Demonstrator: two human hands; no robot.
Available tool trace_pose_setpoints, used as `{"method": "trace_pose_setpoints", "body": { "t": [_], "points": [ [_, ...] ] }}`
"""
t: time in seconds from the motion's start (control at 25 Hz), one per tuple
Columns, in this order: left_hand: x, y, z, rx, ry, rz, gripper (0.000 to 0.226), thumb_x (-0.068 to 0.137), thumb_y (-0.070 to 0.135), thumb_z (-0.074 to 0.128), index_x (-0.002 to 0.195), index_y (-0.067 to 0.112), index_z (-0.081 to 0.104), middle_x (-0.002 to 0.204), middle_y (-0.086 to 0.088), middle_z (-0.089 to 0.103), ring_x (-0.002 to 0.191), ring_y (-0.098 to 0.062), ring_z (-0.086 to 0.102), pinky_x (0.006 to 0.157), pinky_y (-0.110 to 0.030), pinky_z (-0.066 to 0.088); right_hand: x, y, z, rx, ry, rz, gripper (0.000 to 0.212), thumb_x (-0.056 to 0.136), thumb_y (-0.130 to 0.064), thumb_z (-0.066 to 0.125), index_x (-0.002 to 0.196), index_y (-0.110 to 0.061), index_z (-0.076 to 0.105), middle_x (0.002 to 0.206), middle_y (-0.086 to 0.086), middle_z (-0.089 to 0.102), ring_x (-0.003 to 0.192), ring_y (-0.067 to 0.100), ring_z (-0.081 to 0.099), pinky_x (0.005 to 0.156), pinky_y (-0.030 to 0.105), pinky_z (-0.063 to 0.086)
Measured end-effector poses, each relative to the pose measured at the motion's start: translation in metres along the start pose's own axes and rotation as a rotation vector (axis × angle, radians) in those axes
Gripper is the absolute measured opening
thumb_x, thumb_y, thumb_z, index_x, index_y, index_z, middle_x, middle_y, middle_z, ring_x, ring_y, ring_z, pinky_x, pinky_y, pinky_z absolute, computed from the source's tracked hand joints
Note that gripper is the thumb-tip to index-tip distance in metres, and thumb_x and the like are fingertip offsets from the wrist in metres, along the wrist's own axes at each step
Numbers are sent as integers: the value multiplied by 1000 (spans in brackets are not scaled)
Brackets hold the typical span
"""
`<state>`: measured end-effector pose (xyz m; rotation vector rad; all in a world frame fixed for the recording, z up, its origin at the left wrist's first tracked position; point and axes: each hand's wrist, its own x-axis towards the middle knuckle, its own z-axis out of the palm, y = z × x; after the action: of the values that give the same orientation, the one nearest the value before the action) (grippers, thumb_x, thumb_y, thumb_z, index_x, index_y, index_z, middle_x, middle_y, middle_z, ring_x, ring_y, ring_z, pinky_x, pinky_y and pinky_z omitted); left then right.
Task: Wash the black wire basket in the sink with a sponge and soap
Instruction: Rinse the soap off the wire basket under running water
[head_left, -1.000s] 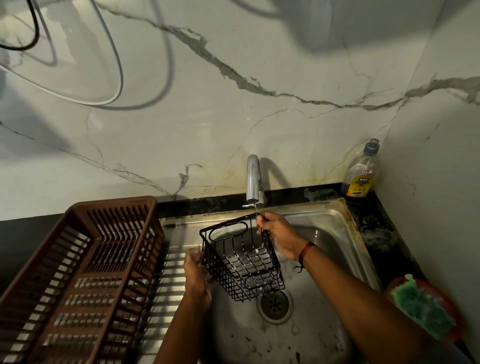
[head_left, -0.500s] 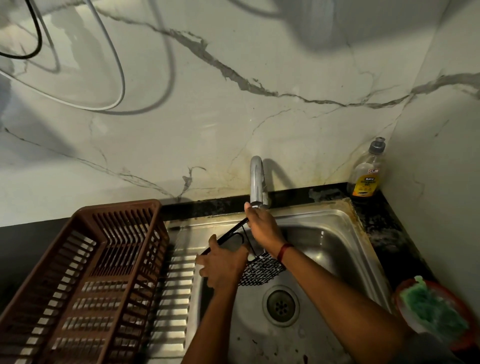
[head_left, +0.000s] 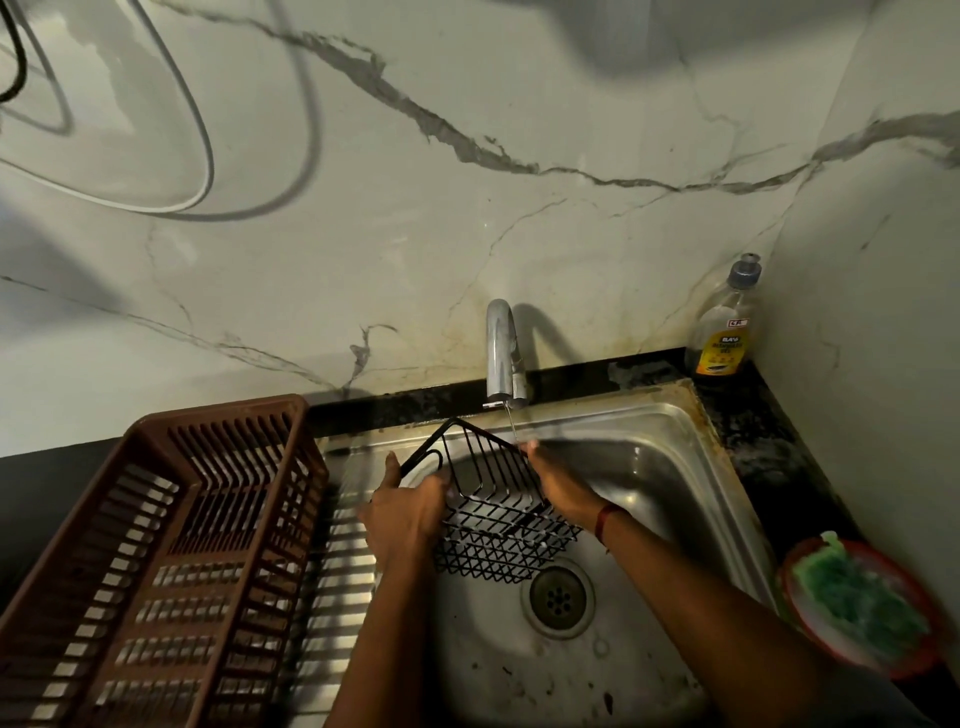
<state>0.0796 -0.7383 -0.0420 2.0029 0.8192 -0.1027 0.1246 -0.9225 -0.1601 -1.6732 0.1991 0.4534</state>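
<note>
Sink (head_left: 675, 457): black wire basket (head_left: 498, 514) held over basin, 12 o'clock of drain (head_left: 558, 597). Half second ago my hands hid most of it, right one up at faucet (head_left: 500, 353). Now basket tipped on corner, mouth toward me. Left hand (head_left: 405, 514) grips 9 o'clock rim. Right hand (head_left: 558, 483) grips 2 o'clock rim under thin trickle. Likely rinsing only. Soap bottle (head_left: 724, 332) at 2 o'clock, sponge (head_left: 857, 608) at 4 o'clock, both untouched.

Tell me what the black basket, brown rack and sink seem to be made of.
The black wire basket looks like thin metal rod coated matte black, joined in an open grid. The brown slatted drying rack seems moulded plastic: thick, uniform slats. The silver sink basin is likely stainless steel: brushed, reflective, stained at the rim.
</note>
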Motion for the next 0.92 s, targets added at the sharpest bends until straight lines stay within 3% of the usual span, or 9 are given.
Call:
{"method": "trace_pose_setpoints", "body": {
  "t": [0.12,0.24,0.36,0.44,0.56,0.64,0.68,0.8,0.92],
  "points": [
    [22,-17,20,75,10,-26,111,45,69,55,152,57,27,135,-13,64,100,-30,70,83,-52,62,-24,-53,8,-34,-2,-49,81,87,-77,25,137,-16,49,144,10,48,134,29,44,113,49,32],
    [0,4,25,182,-3,-32,109,48,67,61,153,56,31,149,-18,50,120,-41,60,96,-59,54,-34,-107,24,-69,-59,-236,56,101,-55,26,135,-19,52,140,-1,49,131,16,44,109,36,33],
    [5,8,26,156,12,-28,110,45,60,65,152,55,36,142,-16,55,113,-37,63,93,-57,57,-33,-126,31,-57,-45,-285,58,97,-63,25,121,-27,63,132,-2,58,123,14,52,103,35,39],
    [12,7,23,98,19,-19,113,41,62,65,151,52,39,128,-9,65,101,-30,68,85,-51,61,-31,-108,18,-31,-23,-280,56,100,-59,23,132,-27,56,140,-1,53,128,14,48,106,33,36],
    [4,12,7,-48,-36,4,99,67,45,78,157,35,39,107,-7,73,91,-24,71,76,-40,62,-30,-58,-9,-61,-22,-78,84,82,-84,21,146,-32,39,151,3,41,137,21,40,113,42,32],
    [5,11,0,-126,-61,8,88,81,26,77,159,28,36,111,-14,74,84,-22,72,66,-36,58,-30,-32,-18,-61,20,19,94,69,-94,23,139,-36,46,145,6,47,128,21,47,110,45,36],
    [6,10,-1,-146,-64,1,87,83,24,76,160,27,35,117,-15,72,85,-22,72,68,-37,59,-28,-28,-20,-56,39,34,89,72,-92,25,137,-35,49,145,6,48,128,20,47,111,46,36],
    [11,2,13,-119,-75,9,105,64,46,77,159,35,33,126,-13,70,99,-26,72,84,-47,63,-34,-59,-9,-92,-33,-71,69,92,-71,24,140,-27,46,148,4,44,133,20,43,113,47,32],
    [43,-25,34,-57,-23,19,117,44,63,70,154,47,32,138,-10,66,121,-32,63,95,-54,57,-41,-116,16,-201,-105,-217,75,91,-73,18,133,-20,50,141,5,50,126,18,47,108,45,36]
  ]
}}
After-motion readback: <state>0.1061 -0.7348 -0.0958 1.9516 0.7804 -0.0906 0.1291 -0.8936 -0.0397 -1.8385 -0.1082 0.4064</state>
